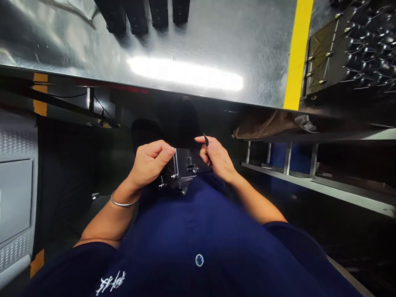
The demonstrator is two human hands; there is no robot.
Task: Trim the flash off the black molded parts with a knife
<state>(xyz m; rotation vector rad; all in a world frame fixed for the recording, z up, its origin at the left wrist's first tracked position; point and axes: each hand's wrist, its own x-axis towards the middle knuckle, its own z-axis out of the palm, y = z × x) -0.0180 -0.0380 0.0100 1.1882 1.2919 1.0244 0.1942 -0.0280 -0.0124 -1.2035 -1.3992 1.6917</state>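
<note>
My left hand [151, 161] grips a black moulded plastic part [183, 165] by its upper left edge, thumb on top. Small round bosses stick out along the part's lower and right sides. To the right of it, apart from the part, my right hand [218, 159] is closed around a small dark blade [206, 141] with a pointed tip that rises between thumb and forefinger. The blade's handle is mostly hidden in the fingers. Both hands are in front of my body, below the table's front edge.
A shiny metal table [216, 45] spans the top, with yellow tape [298, 53] across it. Several black parts [159, 14] stand at its back; more black moulded parts [371, 45] pile at right. Brown wrapping [272, 123] lies on a metal rack [309, 175]. A grey crate [15, 185] stands left.
</note>
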